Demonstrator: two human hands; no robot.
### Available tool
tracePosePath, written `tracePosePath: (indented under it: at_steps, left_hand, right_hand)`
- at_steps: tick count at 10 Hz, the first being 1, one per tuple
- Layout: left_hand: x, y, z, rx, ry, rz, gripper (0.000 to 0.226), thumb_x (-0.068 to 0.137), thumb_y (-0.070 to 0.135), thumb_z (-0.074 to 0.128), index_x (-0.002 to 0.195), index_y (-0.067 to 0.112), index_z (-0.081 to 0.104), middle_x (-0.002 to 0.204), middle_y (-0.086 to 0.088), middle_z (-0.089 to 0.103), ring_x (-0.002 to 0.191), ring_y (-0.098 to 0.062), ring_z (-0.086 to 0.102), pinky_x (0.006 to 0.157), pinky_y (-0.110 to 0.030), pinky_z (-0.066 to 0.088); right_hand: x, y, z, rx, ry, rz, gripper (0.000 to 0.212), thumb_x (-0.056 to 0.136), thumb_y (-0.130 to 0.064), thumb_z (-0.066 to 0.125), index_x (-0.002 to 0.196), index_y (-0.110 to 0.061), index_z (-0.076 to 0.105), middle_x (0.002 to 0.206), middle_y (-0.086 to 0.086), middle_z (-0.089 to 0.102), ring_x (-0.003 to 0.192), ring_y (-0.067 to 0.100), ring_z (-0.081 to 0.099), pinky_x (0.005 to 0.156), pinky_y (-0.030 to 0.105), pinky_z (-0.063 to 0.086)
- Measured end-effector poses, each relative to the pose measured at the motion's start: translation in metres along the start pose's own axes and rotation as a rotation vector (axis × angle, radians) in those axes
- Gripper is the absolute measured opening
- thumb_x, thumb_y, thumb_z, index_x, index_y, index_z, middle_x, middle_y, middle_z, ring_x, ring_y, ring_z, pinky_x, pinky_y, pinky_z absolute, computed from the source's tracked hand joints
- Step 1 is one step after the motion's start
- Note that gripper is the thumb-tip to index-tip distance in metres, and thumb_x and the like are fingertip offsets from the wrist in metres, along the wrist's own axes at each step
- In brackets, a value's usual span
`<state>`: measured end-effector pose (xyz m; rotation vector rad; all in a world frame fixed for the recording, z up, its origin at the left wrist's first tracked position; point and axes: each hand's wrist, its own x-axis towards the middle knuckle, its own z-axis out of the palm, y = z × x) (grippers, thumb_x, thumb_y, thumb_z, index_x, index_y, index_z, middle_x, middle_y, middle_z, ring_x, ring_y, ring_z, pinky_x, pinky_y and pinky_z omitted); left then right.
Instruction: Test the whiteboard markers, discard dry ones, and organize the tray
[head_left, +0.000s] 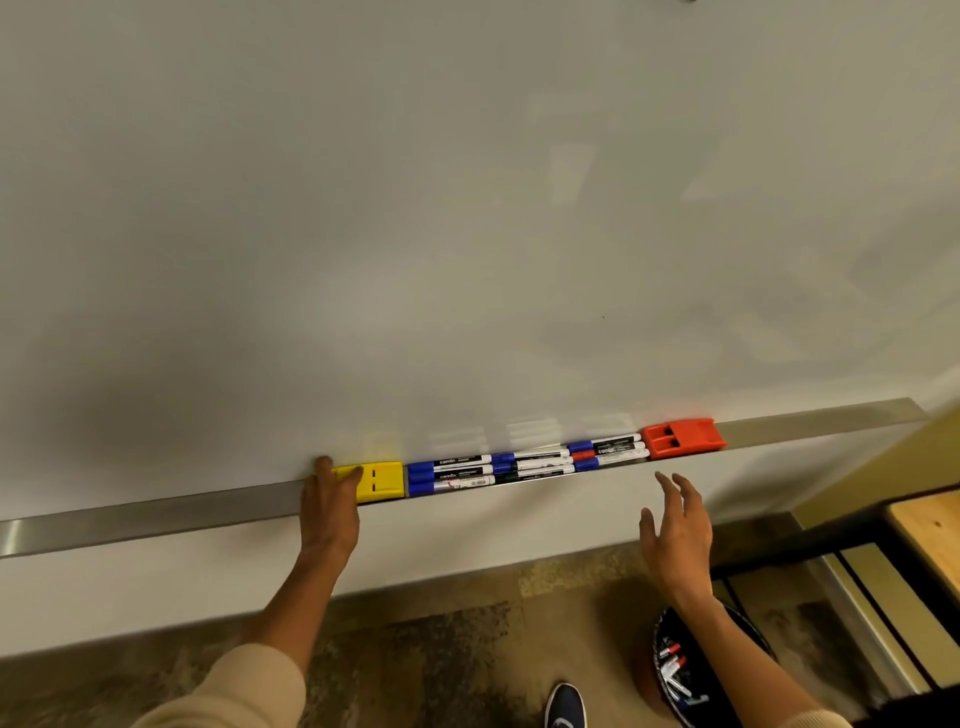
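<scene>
- My left hand (330, 501) rested on the left end of the yellow eraser (378, 480) in the metal tray (156, 512), fingers flat against it, gripping nothing.
- My right hand (675, 525) hung just below the tray, fingers spread and relaxed, holding nothing.
- The markers (524, 466), mostly blue-capped with one red cap, lay side by side in rows between the yellow eraser and the red eraser (681, 438).
- A dark bin (675, 670) on the floor held several markers.

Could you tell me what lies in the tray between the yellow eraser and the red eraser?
The head view shows capped whiteboard markers filling the tray between yellow eraser and red eraser.
</scene>
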<state>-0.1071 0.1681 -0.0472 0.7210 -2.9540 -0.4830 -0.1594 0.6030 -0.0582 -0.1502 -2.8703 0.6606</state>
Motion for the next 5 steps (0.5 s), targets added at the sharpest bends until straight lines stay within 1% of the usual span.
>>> tracePosePath:
  at_steps: [1, 2, 3, 4, 5]
  left_hand:
    - [-0.001, 0.005, 0.008, 0.059, -0.023, 0.041, 0.042, 0.084, -0.003, 0.066, 0.123, 0.009, 0.062, 0.113, -0.017, 0.051, 0.095, -0.035, 0.053, 0.076, -0.041, 0.051]
    - [-0.004, 0.012, 0.007, 0.091, -0.051, 0.064, 0.034, 0.084, 0.008, 0.07, 0.118, 0.011, 0.068, 0.112, -0.017, 0.054, 0.095, -0.038, 0.057, 0.077, -0.043, 0.056]
    - [-0.008, 0.016, 0.003, 0.142, -0.027, 0.057, 0.03, 0.087, 0.026, 0.069, 0.113, 0.011, 0.068, 0.11, -0.017, 0.06, 0.097, -0.038, 0.059, 0.079, -0.044, 0.053]
    - [-0.018, 0.021, 0.006, 0.124, 0.037, 0.085, 0.037, 0.085, 0.032, 0.071, 0.111, 0.007, 0.065, 0.112, -0.021, 0.061, 0.1, -0.042, 0.056, 0.08, -0.049, 0.05]
    - [-0.033, 0.039, 0.014, 0.091, 0.084, 0.218, 0.047, 0.083, 0.035, 0.073, 0.117, 0.006, 0.061, 0.124, -0.023, 0.057, 0.111, -0.044, 0.053, 0.086, -0.056, 0.049]
  right_hand:
    - [-0.006, 0.001, -0.009, -0.012, -0.001, 0.032, 0.056, 0.093, -0.017, 0.065, 0.145, -0.015, 0.044, 0.153, 0.015, 0.037, 0.134, 0.037, 0.044, 0.109, 0.057, 0.039]
    - [-0.012, 0.001, -0.015, -0.021, -0.003, 0.047, 0.056, 0.095, -0.02, 0.064, 0.147, -0.017, 0.042, 0.153, 0.014, 0.037, 0.135, 0.037, 0.043, 0.11, 0.057, 0.038]
    - [-0.015, -0.004, -0.022, -0.047, -0.002, 0.025, 0.059, 0.095, -0.029, 0.062, 0.149, -0.018, 0.04, 0.153, 0.015, 0.038, 0.136, 0.037, 0.043, 0.109, 0.058, 0.04]
    - [-0.017, -0.012, -0.027, -0.079, -0.022, -0.027, 0.064, 0.096, -0.046, 0.052, 0.152, -0.019, 0.034, 0.157, 0.014, 0.034, 0.141, 0.035, 0.039, 0.112, 0.056, 0.037]
    - [-0.014, -0.017, -0.028, -0.124, -0.083, -0.105, 0.073, 0.096, -0.065, 0.032, 0.156, -0.023, 0.025, 0.162, 0.01, 0.026, 0.145, 0.032, 0.032, 0.117, 0.053, 0.03]
